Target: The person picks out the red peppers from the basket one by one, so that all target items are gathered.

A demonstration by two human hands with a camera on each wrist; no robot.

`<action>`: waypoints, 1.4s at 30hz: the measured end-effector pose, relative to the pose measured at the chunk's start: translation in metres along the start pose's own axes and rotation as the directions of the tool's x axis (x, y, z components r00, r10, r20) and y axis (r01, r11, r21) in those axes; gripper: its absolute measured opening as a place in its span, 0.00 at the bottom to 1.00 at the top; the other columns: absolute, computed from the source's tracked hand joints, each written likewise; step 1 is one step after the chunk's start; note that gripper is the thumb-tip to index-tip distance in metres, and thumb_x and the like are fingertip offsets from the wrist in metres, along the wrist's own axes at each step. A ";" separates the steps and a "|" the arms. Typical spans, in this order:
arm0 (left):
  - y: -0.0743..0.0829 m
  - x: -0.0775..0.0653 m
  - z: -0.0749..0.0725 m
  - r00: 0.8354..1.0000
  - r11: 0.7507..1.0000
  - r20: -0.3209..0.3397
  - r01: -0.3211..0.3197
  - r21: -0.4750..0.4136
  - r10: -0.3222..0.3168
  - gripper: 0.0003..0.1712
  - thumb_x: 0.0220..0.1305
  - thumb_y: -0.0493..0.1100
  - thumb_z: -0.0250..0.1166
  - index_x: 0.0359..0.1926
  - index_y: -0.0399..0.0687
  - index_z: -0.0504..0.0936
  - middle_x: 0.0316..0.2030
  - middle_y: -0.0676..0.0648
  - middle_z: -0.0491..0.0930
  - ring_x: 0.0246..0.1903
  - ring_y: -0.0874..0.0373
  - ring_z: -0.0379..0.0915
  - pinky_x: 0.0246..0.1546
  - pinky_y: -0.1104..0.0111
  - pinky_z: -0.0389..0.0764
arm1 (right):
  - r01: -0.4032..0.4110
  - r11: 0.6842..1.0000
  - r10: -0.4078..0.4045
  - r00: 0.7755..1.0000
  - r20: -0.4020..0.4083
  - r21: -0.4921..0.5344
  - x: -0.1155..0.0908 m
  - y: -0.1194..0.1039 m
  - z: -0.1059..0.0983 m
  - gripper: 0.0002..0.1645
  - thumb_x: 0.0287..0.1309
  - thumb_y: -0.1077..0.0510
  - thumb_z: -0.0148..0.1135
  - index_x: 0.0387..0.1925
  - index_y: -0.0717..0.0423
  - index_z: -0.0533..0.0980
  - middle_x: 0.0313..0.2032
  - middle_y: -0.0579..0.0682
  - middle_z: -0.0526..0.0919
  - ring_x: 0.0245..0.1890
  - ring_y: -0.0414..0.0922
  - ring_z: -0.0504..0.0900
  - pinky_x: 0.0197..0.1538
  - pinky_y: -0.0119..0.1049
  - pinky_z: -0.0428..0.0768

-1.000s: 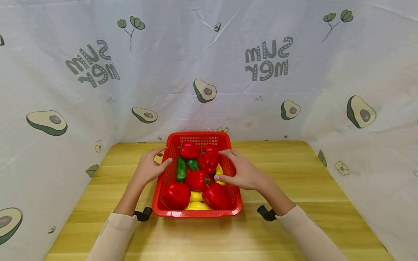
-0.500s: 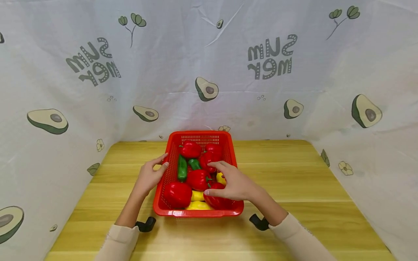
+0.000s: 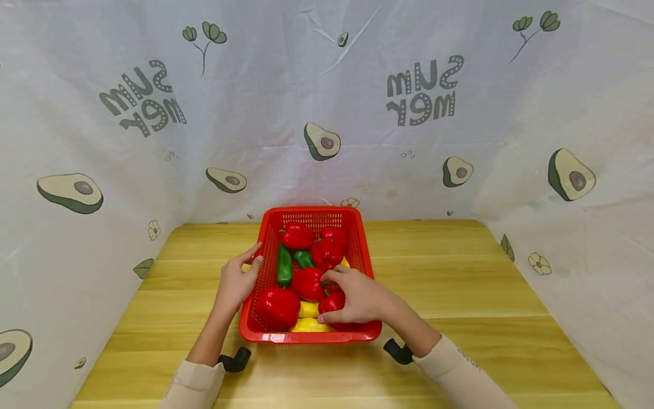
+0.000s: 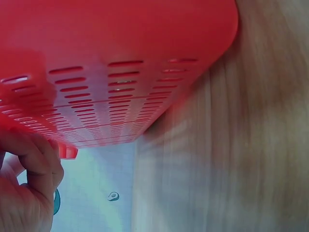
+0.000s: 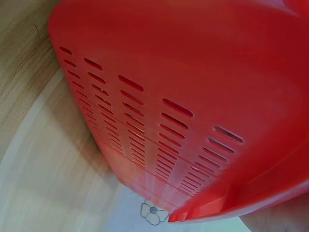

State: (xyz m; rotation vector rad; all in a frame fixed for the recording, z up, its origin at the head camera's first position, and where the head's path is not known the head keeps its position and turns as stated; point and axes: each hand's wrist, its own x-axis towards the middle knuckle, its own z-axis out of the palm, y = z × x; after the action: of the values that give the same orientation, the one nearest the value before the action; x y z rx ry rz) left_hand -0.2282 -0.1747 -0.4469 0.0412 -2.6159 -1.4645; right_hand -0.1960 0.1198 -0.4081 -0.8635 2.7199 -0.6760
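A red plastic basket (image 3: 263,337) holds several glossy red bell peppers, long green peppers (image 3: 284,266) and smooth yellow pieces (image 3: 308,325). At its left rim is my left hand (image 3: 238,284), thumb and fingers curled on the edge; in the left wrist view the bent fingers (image 4: 41,162) show against the basket's slotted wall. My right hand (image 3: 360,295) reaches over the right rim and grips a red bell pepper (image 3: 332,301) in the near right corner, thumb on the near side and fingers on the far side. The palm hides part of that pepper.
The basket stands on a wooden table (image 3: 434,267), near its middle. A white cloth with avocado prints (image 3: 322,142) rises behind and at both sides. A black mount shows at each wrist, the right mount (image 3: 398,351) beside the basket's near corner.
My right hand has come down and toward the near right corner, its fingers closing round the red bell pepper there. The left hand has slid slightly nearer along the left rim.
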 end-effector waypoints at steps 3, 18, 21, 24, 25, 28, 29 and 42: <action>-0.002 -0.002 0.000 1.000 1.000 -0.003 0.010 -0.012 -0.010 0.25 0.75 0.48 0.60 0.70 0.60 0.78 0.44 0.40 0.83 0.12 0.61 0.60 0.18 0.71 0.71 | 0.008 1.000 -0.008 1.000 0.008 -0.025 0.000 0.001 0.002 0.43 0.47 0.32 0.75 0.60 0.47 0.77 0.56 0.46 0.79 0.52 0.41 0.77 0.50 0.39 0.85; -0.003 -0.003 0.002 1.000 0.999 -0.015 0.026 -0.039 -0.026 0.24 0.75 0.50 0.61 0.69 0.62 0.78 0.45 0.40 0.83 0.16 0.58 0.73 0.23 0.69 0.78 | 0.054 0.991 -0.048 0.997 -0.053 0.121 -0.005 0.009 0.001 0.36 0.51 0.41 0.76 0.60 0.48 0.78 0.51 0.40 0.84 0.48 0.38 0.79 0.45 0.31 0.83; -0.003 -0.003 0.002 0.999 0.999 -0.018 0.028 -0.033 -0.029 0.24 0.75 0.50 0.61 0.69 0.62 0.78 0.45 0.40 0.84 0.16 0.59 0.73 0.23 0.69 0.78 | 0.052 0.989 -0.045 0.998 -0.051 0.139 -0.005 0.008 0.000 0.36 0.54 0.41 0.74 0.62 0.47 0.77 0.52 0.40 0.84 0.50 0.38 0.79 0.47 0.32 0.84; -0.003 -0.002 0.002 0.999 0.999 -0.014 0.037 -0.027 -0.037 0.24 0.75 0.50 0.61 0.70 0.63 0.78 0.44 0.40 0.84 0.17 0.59 0.73 0.24 0.70 0.78 | 0.052 0.988 -0.044 0.998 -0.053 0.146 -0.006 0.008 0.000 0.39 0.55 0.42 0.74 0.66 0.47 0.74 0.56 0.42 0.82 0.53 0.40 0.79 0.50 0.36 0.85; -0.003 -0.002 0.001 0.999 0.999 -0.008 0.041 -0.029 -0.041 0.24 0.75 0.50 0.61 0.70 0.62 0.78 0.45 0.40 0.84 0.18 0.59 0.73 0.25 0.70 0.78 | 0.053 0.988 -0.046 0.997 -0.055 0.144 -0.006 0.009 -0.001 0.40 0.54 0.43 0.74 0.67 0.48 0.74 0.57 0.43 0.82 0.54 0.41 0.78 0.50 0.37 0.85; -0.001 -0.001 -0.001 0.998 0.997 0.021 0.053 -0.050 -0.052 0.25 0.76 0.49 0.60 0.71 0.61 0.76 0.45 0.38 0.82 0.23 0.57 0.75 0.27 0.69 0.79 | 0.055 0.987 -0.046 0.997 -0.069 0.148 -0.006 0.010 -0.003 0.42 0.53 0.44 0.74 0.68 0.50 0.73 0.57 0.45 0.82 0.55 0.43 0.78 0.49 0.37 0.86; 0.000 0.000 -0.001 0.998 0.997 0.031 0.057 -0.060 -0.056 0.26 0.76 0.48 0.60 0.72 0.60 0.75 0.44 0.38 0.81 0.25 0.56 0.74 0.28 0.69 0.80 | 0.055 0.987 -0.044 0.996 -0.075 0.153 -0.007 0.011 -0.003 0.42 0.53 0.45 0.74 0.68 0.51 0.73 0.57 0.45 0.82 0.55 0.44 0.78 0.48 0.37 0.86; 0.003 -0.001 0.000 0.996 0.998 0.079 0.054 -0.042 -0.051 0.26 0.78 0.47 0.57 0.74 0.58 0.71 0.42 0.38 0.78 0.28 0.54 0.77 0.28 0.67 0.83 | 0.133 0.947 -0.079 0.979 -0.189 0.292 -0.013 0.026 -0.011 0.43 0.51 0.48 0.78 0.68 0.52 0.72 0.61 0.50 0.79 0.57 0.49 0.79 0.54 0.48 0.86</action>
State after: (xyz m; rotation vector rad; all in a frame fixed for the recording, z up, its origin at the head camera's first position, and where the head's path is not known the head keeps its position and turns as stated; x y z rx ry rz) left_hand -0.2266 -0.1734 -0.4445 0.0492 -2.6614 -1.5716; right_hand -0.2021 0.1498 -0.4107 -0.9160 2.6270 -1.2086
